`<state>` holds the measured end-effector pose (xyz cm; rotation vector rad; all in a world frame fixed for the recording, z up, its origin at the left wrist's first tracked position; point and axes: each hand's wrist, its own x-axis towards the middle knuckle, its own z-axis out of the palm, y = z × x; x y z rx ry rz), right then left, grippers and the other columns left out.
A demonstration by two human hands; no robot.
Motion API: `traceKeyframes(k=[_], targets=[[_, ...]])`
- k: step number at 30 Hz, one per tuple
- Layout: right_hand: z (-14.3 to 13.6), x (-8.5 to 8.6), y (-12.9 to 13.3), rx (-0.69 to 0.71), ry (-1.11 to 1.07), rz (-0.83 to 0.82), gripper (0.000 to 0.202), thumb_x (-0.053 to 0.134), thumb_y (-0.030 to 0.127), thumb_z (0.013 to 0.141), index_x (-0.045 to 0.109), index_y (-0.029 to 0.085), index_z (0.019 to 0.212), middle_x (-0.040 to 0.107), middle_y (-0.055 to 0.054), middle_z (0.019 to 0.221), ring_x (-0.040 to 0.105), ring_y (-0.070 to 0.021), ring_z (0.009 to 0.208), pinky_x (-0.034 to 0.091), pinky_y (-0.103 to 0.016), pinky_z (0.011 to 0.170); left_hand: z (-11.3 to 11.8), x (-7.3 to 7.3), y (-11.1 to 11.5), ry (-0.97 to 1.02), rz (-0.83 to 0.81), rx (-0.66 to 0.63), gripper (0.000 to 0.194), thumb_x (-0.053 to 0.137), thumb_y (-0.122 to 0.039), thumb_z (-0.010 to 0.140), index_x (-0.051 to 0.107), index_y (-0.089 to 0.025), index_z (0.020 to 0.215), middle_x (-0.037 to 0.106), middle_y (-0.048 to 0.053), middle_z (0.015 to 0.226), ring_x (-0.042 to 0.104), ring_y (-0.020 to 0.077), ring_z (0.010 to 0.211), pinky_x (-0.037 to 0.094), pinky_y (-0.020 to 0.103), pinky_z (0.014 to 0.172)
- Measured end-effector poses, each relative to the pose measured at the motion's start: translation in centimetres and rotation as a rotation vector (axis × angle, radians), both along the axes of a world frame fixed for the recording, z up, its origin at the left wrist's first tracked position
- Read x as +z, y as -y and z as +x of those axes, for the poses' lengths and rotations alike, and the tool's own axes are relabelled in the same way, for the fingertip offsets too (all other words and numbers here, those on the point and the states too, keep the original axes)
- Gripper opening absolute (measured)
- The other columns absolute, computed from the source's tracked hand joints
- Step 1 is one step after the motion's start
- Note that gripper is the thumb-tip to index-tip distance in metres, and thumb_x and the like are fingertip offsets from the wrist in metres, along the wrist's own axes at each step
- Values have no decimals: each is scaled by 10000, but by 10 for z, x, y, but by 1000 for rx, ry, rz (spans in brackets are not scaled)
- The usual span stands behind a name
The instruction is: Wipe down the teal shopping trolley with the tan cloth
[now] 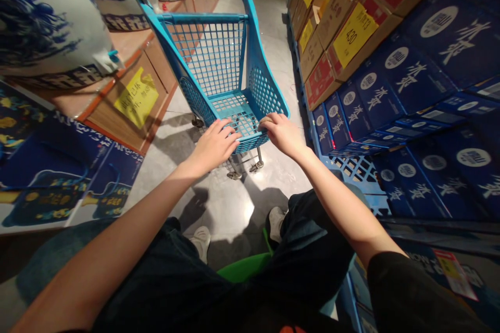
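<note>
A small blue plastic shopping cart (211, 44) stands on the floor in front of me, its handle on the far side and its basket end toward me. No goods show inside the basket. My left hand (216, 146) lies over the near left corner of the rim, its fingers bent across the edge. At the near right corner, my right hand (284, 134) is closed over the rim, with its thumb side partly hidden. Both arms reach forward over my knees.
Stacked blue cartons (375, 88) and brown boxes (344, 31) line the right on a blue plastic pallet (357, 169). Large blue-and-white jars (42, 15) stand on a wooden platform (156, 70) at left. Below me is a green seat-like object (246, 269).
</note>
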<state>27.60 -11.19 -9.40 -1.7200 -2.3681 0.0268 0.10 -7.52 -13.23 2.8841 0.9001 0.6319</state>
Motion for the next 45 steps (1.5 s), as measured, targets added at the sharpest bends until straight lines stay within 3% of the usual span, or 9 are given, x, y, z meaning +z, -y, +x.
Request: traceKeyframes(k=[5, 10, 12, 19, 26, 32, 36, 41, 45], targets=[[21, 5, -10, 198, -208, -71, 485, 526, 15, 918, 813, 233, 1242, 754, -83, 1336, 681, -259, 1243, 563, -409, 1098, 0, -1, -1, 25, -30, -2, 361, 516, -301, 1099, 823, -215, 1270, 794, 163, 1229, 573, 387, 1486, 448, 710, 1276], [28, 4, -9, -71, -98, 13, 437, 505, 46, 971, 826, 245, 1190, 733, -109, 1387, 659, -300, 1217, 592, -428, 1000, 0, -2, -2, 9, -9, -5, 377, 486, -302, 1108, 821, -200, 1249, 793, 166, 1210, 580, 381, 1476, 464, 681, 1268], [16, 0, -5, -74, -77, 15, 430, 515, 55, 982, 819, 247, 1218, 726, -124, 1399, 642, -315, 1234, 591, -442, 996, 0, -1, -1, 20, -19, -2, 366, 500, -296, 1101, 824, -207, 1245, 793, 163, 1205, 580, 380, 1475, 457, 685, 1274], [3, -8, -11, 288, -319, -79, 461, 549, 45, 931, 800, 241, 1265, 732, -92, 1365, 655, -271, 1304, 540, -440, 1139, 0, -1, 0, 14, -16, 8, 364, 512, -306, 1101, 820, -209, 1269, 793, 165, 1236, 577, 384, 1481, 452, 700, 1274], [15, 4, -4, -68, -38, 2, 378, 502, 84, 1038, 800, 243, 1207, 725, -122, 1394, 620, -320, 1237, 574, -443, 995, 0, 1, -1, 3, -10, -3, 377, 487, -299, 1110, 824, -198, 1246, 800, 169, 1211, 588, 387, 1475, 469, 695, 1262], [-21, -1, 8, 99, -5, -28, 397, 518, 90, 1063, 778, 230, 1328, 700, -132, 1472, 601, -315, 1308, 565, -452, 1061, 0, -1, 0, -12, 28, 9, 416, 450, -326, 1125, 814, -182, 1266, 796, 173, 1223, 587, 386, 1472, 477, 685, 1260], [-7, 0, -2, 186, -71, -62, 434, 551, 50, 1021, 784, 245, 1330, 712, -98, 1457, 640, -279, 1286, 554, -414, 1084, 0, -1, 0, -4, 17, 7, 405, 457, -325, 1119, 813, -206, 1272, 794, 159, 1223, 581, 376, 1473, 475, 682, 1261], [24, 8, -11, 6, -61, -37, 428, 523, 31, 1007, 806, 250, 1242, 730, -83, 1389, 666, -271, 1233, 558, -388, 1029, 0, -1, -1, -4, 14, -4, 386, 479, -299, 1116, 818, -186, 1263, 796, 167, 1209, 588, 381, 1475, 469, 675, 1270], [5, 7, 0, -49, 55, -23, 391, 505, 65, 1043, 785, 214, 1271, 715, -127, 1409, 628, -305, 1227, 553, -417, 1009, 0, -2, -1, -2, 17, -2, 374, 494, -293, 1113, 824, -180, 1249, 798, 171, 1201, 591, 387, 1467, 469, 678, 1268]])
